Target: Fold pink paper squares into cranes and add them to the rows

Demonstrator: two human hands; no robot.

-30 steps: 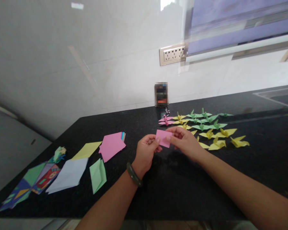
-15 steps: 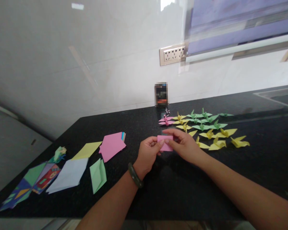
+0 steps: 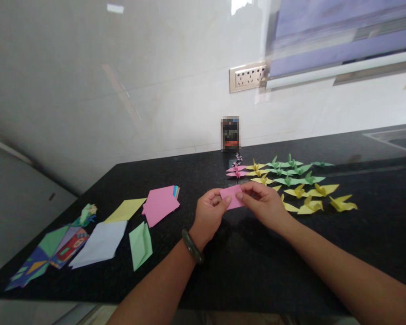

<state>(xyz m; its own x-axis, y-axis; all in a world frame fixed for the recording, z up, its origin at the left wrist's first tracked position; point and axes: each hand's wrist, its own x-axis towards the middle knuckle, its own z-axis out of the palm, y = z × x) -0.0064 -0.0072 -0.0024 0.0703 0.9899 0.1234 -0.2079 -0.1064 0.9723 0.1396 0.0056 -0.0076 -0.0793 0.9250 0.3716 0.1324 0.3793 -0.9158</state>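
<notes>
A small folded piece of pink origami paper point(image 3: 232, 198) is held between both hands above the dark counter. My left hand point(image 3: 209, 212) pinches its left side, thumb on top. On its right side, my right hand point(image 3: 265, 203) grips it with the thumb on the face and the fingers behind, partly hidden. Just beyond the hands stand pink paper cranes point(image 3: 237, 171). Yellow paper cranes point(image 3: 310, 205) and green paper cranes point(image 3: 289, 180) sit in rows to the right of them.
Left of my hands lie a pink paper stack point(image 3: 160, 205), a folded green paper point(image 3: 141, 247), a yellow sheet point(image 3: 126, 208), white sheets point(image 3: 99, 243) and a colourful packet point(image 3: 42, 257). A pixelated upright object point(image 3: 230, 133) leans on the wall below a socket panel point(image 3: 246, 77).
The pink paper has tilted and lifted slightly, with its right end higher. My right fingers have closed in behind its edge. The whole view has shifted a little.
</notes>
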